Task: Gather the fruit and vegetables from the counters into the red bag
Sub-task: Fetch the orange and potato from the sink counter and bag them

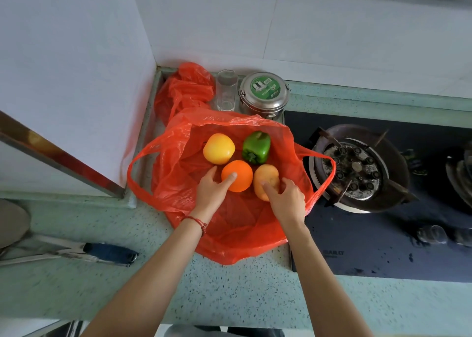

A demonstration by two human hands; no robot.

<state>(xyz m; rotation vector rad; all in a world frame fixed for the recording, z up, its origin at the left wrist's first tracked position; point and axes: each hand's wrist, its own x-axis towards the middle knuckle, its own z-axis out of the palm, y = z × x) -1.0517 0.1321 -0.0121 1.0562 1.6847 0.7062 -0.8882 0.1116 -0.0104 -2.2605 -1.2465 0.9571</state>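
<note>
The red bag [237,237] lies spread wide on the green counter, both handles flopped outward. On the plastic sit a yellow fruit [219,148], a green bell pepper [256,147], an orange [238,173] and a tan potato [267,181]. My left hand [213,192] grips the orange from its near left side, thumb on top. My right hand [286,196] grips the potato from its near right side, thumb across it.
A second crumpled red bag [186,89], a glass [226,91] and a steel tin [264,94] stand behind against the wall. A gas burner [357,168] on the black hob is right of the bag. A blue-handled knife [102,253] lies at the left.
</note>
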